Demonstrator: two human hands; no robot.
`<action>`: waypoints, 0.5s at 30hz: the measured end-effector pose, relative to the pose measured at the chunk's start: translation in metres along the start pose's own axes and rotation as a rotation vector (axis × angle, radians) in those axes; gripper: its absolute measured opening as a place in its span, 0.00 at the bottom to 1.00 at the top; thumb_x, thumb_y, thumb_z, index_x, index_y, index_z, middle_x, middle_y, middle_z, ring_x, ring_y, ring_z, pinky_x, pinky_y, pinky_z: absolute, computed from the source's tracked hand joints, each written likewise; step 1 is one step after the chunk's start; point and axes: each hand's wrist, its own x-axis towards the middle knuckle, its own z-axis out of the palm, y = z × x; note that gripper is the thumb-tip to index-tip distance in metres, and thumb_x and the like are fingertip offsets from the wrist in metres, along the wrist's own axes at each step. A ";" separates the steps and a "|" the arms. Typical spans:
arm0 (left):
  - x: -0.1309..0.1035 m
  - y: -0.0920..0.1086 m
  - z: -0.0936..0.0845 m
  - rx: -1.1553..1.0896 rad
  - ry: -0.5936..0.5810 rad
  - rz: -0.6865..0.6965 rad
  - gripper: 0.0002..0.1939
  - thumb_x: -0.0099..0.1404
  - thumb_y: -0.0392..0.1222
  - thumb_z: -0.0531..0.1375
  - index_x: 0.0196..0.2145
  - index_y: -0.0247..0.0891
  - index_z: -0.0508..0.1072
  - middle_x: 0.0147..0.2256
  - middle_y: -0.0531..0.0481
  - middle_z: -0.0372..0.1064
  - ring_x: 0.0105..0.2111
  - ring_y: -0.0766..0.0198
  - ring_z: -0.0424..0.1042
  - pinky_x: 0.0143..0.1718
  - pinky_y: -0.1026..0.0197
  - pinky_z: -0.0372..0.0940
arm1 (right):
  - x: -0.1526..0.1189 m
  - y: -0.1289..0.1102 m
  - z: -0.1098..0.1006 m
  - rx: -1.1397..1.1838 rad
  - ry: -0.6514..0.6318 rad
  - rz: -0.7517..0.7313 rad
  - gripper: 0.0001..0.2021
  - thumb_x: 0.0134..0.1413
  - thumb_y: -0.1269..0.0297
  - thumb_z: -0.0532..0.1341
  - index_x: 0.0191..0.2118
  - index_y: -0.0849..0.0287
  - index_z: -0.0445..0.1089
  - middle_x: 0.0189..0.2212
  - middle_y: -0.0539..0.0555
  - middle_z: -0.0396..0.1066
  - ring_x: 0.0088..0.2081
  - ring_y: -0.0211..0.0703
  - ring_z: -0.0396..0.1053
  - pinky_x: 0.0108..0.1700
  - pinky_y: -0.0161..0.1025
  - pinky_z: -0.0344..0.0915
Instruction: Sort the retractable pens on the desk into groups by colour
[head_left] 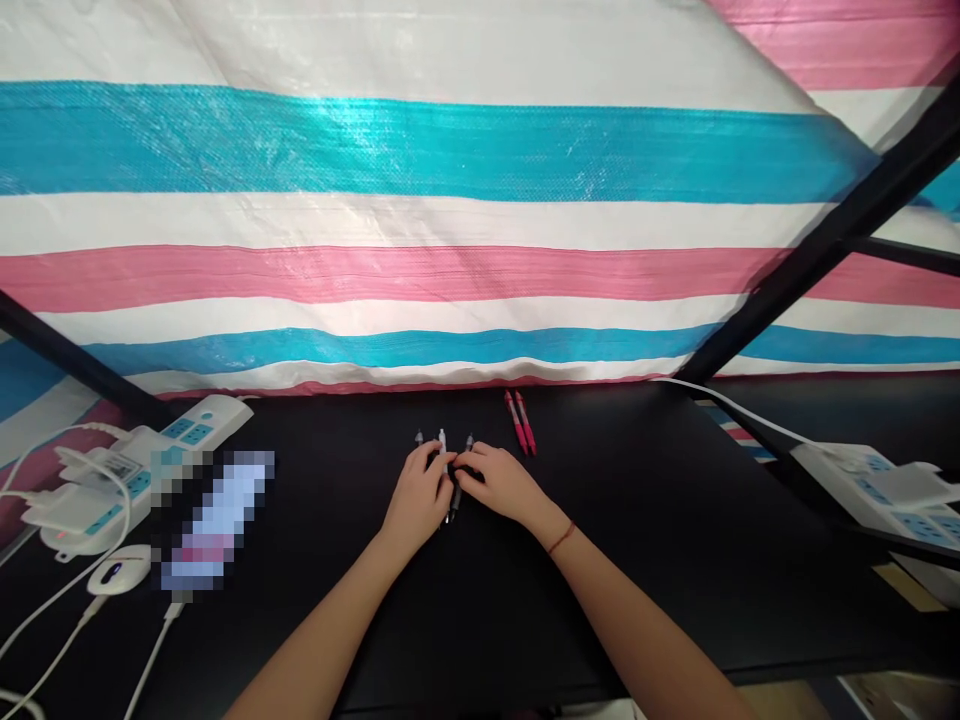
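Observation:
Three pens lie side by side on the black table, partly covered by my hands. My left hand [421,492] curls over a white pen [442,438] and a dark-topped pen [419,437], its fingers bent round them. My right hand [504,484] has its thumb and fingers closed on a dark grey pen [457,500], close against the left fingertips. How firmly each pen is gripped is hidden under the fingers. Beyond my right hand, two red pens [521,422] rest together, apart from both hands.
On the left sit a white power strip [217,415] with plugs and cables, a white mouse-shaped device [120,571] and a blurred phone [225,515] on a cable. Another power strip [847,455] lies at right. Striped sheeting [480,225] hangs behind, with black frame bars [810,250].

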 end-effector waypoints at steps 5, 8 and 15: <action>0.001 0.005 -0.004 0.021 -0.006 0.007 0.16 0.65 0.36 0.51 0.49 0.40 0.71 0.49 0.40 0.65 0.52 0.51 0.64 0.53 0.45 0.64 | 0.000 0.000 0.001 0.117 0.095 0.094 0.05 0.56 0.66 0.55 0.30 0.57 0.64 0.25 0.46 0.62 0.29 0.38 0.63 0.35 0.37 0.54; 0.002 0.011 -0.009 0.014 0.028 0.031 0.16 0.67 0.41 0.51 0.50 0.39 0.70 0.49 0.40 0.66 0.54 0.50 0.64 0.54 0.44 0.62 | 0.002 0.005 0.005 0.455 0.233 0.156 0.02 0.54 0.66 0.55 0.31 0.56 0.59 0.22 0.44 0.60 0.25 0.36 0.62 0.31 0.35 0.56; 0.003 0.021 -0.018 -0.046 0.040 0.072 0.17 0.68 0.46 0.52 0.51 0.37 0.68 0.42 0.44 0.74 0.44 0.55 0.73 0.54 0.46 0.63 | 0.009 -0.002 0.009 1.316 0.473 0.253 0.21 0.43 0.53 0.67 0.34 0.53 0.53 0.30 0.49 0.74 0.25 0.38 0.70 0.27 0.36 0.68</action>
